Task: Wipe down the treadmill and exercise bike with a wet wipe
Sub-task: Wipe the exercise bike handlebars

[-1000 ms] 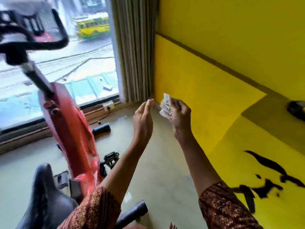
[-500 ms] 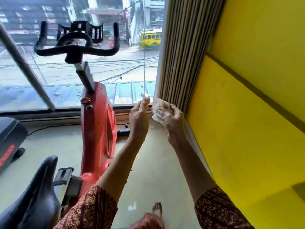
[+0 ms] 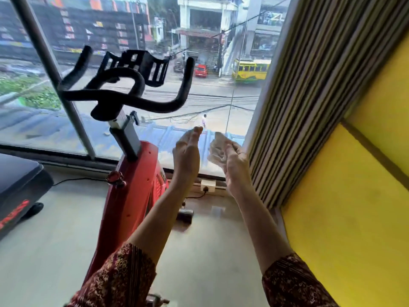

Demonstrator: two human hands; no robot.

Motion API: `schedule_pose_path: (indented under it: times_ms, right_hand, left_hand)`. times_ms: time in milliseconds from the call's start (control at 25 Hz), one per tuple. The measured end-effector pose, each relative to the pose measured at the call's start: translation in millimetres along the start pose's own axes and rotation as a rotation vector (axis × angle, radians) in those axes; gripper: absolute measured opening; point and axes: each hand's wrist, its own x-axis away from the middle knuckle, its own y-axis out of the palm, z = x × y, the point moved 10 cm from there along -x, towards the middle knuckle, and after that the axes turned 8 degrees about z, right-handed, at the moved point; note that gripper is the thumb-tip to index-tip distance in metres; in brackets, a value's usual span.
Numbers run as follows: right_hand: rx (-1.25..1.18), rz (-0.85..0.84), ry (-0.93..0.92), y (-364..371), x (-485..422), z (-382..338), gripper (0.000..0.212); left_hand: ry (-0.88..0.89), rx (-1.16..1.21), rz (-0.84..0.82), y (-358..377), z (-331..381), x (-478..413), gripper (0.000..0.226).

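The red exercise bike (image 3: pixel 132 185) stands at the window, its black handlebars (image 3: pixel 124 96) blurred. The dark treadmill (image 3: pixel 20 185) is cut off by the left edge. Right of the bike, and clear of it, both forearms reach up and forward. The left hand (image 3: pixel 187 151) is upright and flat, fingers straight together, holding nothing. The right hand (image 3: pixel 235 160) curls its fingers round a crumpled white wet wipe (image 3: pixel 215 149), held just beside the left palm, with a narrow gap between them.
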Motion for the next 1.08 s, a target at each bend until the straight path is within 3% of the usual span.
schedule_pose_path:
  times_ms: [120, 240, 320, 400, 520, 640, 720, 800, 920, 1000, 1080]
  right_hand:
    - [-0.004, -0.036, 0.027, 29, -51, 6, 0.026]
    - [0.026, -0.083, -0.022, 70, -113, 10, 0.028]
    - [0.148, -0.069, -0.308, 97, -160, -12, 0.022]
    - [0.334, -0.129, -0.774, 136, -185, -36, 0.027]
    - [0.510, -0.544, -1.235, 201, -180, -14, 0.042]
    - [0.540, -0.851, -1.570, 223, -188, 16, 0.042]
    - [0.461, -0.881, -1.650, 228, -226, 3, 0.041]
    - [0.435, -0.803, -1.694, 236, -277, -15, 0.034]
    - [0.434, -0.733, -1.561, 248, -312, -16, 0.025]
    - [0.350, -0.804, -1.512, 246, -284, 0, 0.027]
    - [0.223, -0.942, -1.632, 235, -254, 7, 0.022]
  left_hand:
    - [0.077, -0.094, 0.057, 2, 0, -52, 0.054]
    - [0.131, -0.201, 0.159, -6, -4, -104, 0.051]
    - [0.166, -0.277, 0.249, -14, -5, -133, 0.050]
    - [0.235, -0.403, 0.332, -19, -3, -154, 0.047]
    - [0.374, -0.660, 0.462, -16, 3, -179, 0.045]
    - [0.366, -0.809, 0.482, 4, -15, -210, 0.050]
    - [0.401, -0.953, 0.521, 19, -25, -222, 0.051]
    - [0.460, -1.080, 0.571, 27, -26, -222, 0.047]
    - [0.426, -1.142, 0.638, 29, -29, -228, 0.044]
    - [0.425, -1.153, 0.658, 31, -30, -233, 0.042]
    - [0.433, -1.176, 0.673, 36, -29, -237, 0.040]
